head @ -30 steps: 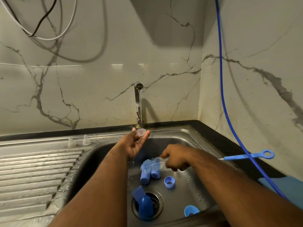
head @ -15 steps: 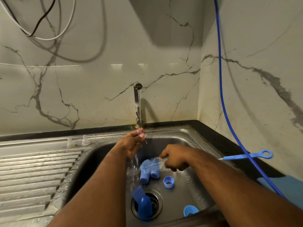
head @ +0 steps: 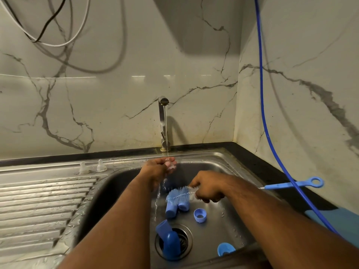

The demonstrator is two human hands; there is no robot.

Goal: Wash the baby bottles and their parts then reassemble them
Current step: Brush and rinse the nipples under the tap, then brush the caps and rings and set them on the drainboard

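Bottle part (head: 171, 166) under tap (head: 162, 121)

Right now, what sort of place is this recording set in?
Probably a home kitchen, at the sink: a stainless steel sink basin holding blue plastic bottle parts, a ribbed steel drainboard beside it, a slim metal tap running water, and marble-patterned wall panels behind.

Your steel sink (head: 223, 164) has 2 clear teats (head: 84, 168) standing at the back of its ribbed drainboard (head: 38, 206). In the basin: 2 blue pieces (head: 171, 210) side by side, a blue ring (head: 199, 215) beside them, a blue bottle (head: 169, 243) over the drain (head: 185, 239), a blue lid (head: 225, 249) nearest you
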